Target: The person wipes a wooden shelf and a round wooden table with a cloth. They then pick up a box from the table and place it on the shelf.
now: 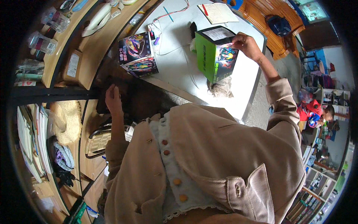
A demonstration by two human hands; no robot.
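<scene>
My right hand pinches the upper corner of a green and black printed cardboard box. The box stands on the white table, with a pale label on its dark top. A grey-brown cloth lies on the table just in front of it. Lower on the left, my left hand hangs beside the table with its fingers slightly bent, touching nothing that I can see. Closest to it on the tabletop is a second printed box, dark with colourful pictures, at the table's left corner.
An open notebook with a red pen lies at the far edge. Cables and a power strip run beside the dark box. Wooden shelves line my left, over a wicker chair. A wooden bench and a person in red are to the right.
</scene>
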